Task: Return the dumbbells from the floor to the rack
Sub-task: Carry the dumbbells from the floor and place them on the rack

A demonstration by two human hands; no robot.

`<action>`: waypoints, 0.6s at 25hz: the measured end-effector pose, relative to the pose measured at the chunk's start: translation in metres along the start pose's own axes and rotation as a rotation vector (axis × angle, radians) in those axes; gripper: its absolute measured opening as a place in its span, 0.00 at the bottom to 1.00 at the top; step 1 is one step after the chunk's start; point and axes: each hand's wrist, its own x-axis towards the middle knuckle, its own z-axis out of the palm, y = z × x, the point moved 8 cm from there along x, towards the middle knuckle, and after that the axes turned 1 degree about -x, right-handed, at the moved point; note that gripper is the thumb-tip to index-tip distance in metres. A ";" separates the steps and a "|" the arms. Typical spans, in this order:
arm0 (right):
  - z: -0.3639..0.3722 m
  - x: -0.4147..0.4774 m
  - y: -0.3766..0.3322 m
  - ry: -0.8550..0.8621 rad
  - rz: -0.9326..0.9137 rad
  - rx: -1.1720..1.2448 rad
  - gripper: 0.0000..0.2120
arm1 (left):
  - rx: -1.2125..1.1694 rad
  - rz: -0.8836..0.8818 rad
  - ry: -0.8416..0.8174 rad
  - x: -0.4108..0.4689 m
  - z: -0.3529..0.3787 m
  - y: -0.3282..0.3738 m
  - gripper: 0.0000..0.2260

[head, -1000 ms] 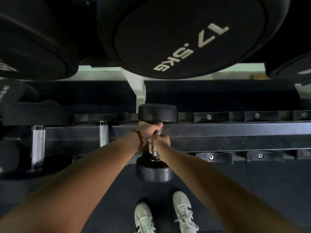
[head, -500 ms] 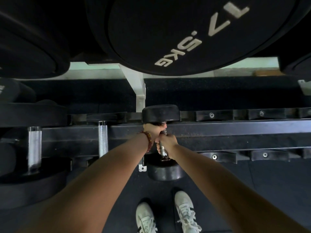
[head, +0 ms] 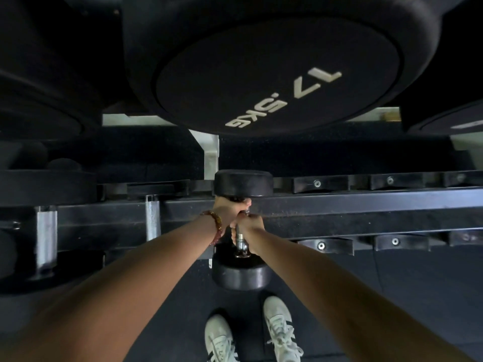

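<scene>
- Over the lower tier of the rack [head: 339, 205], both hands grip one dumbbell [head: 241, 274] by its metal handle. The left hand [head: 231, 211] wraps the far end and the right hand [head: 249, 227] the near end.
- Its far head is at the back rail and its near head hangs in front of the front rail. Whether the rack bears its weight yet, I cannot tell.
- Best to keep both grips firm, lower it level into an empty cradle [head: 324, 245], and keep fingers off the rail.
- The shoes [head: 282, 333] stand just beneath the near head, so a slip could hit them.
</scene>
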 end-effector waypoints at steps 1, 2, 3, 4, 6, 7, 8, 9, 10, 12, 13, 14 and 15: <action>0.001 0.002 -0.003 -0.003 -0.006 0.023 0.11 | 0.016 0.010 -0.010 0.004 0.001 0.004 0.19; 0.002 0.005 -0.004 -0.001 -0.012 0.040 0.12 | 0.034 0.023 -0.016 0.009 0.003 0.008 0.17; 0.002 0.008 -0.004 -0.001 -0.010 0.048 0.12 | 0.041 0.029 -0.015 0.012 0.004 0.010 0.14; 0.002 0.011 -0.003 -0.004 -0.006 0.044 0.12 | 0.034 0.025 -0.011 0.013 0.004 0.009 0.14; 0.001 0.018 -0.002 -0.032 -0.019 -0.007 0.11 | -0.012 0.004 0.000 0.018 0.002 -0.001 0.14; 0.002 0.021 -0.003 -0.049 -0.034 -0.042 0.10 | -0.041 0.007 -0.009 0.020 0.002 -0.005 0.13; 0.002 0.023 -0.003 -0.060 -0.041 -0.064 0.10 | -0.058 0.014 -0.020 0.018 0.002 -0.006 0.11; 0.001 0.025 -0.003 -0.063 -0.041 -0.069 0.10 | -0.066 0.030 -0.024 0.020 0.003 -0.006 0.10; -0.001 0.025 -0.002 -0.061 -0.041 -0.070 0.10 | -0.052 0.041 -0.013 0.019 0.004 -0.005 0.11; 0.000 0.023 -0.003 -0.072 -0.042 -0.088 0.09 | -0.014 0.034 0.063 0.013 -0.002 -0.003 0.15; 0.000 0.023 -0.003 -0.077 -0.048 -0.106 0.07 | 0.010 0.031 0.103 0.010 -0.006 -0.001 0.16; 0.000 0.022 -0.004 -0.079 -0.058 -0.140 0.05 | 0.049 0.022 0.117 0.006 -0.010 0.001 0.14; -0.001 0.021 -0.008 -0.080 -0.079 -0.195 0.04 | 0.089 0.018 0.105 0.005 -0.013 0.001 0.10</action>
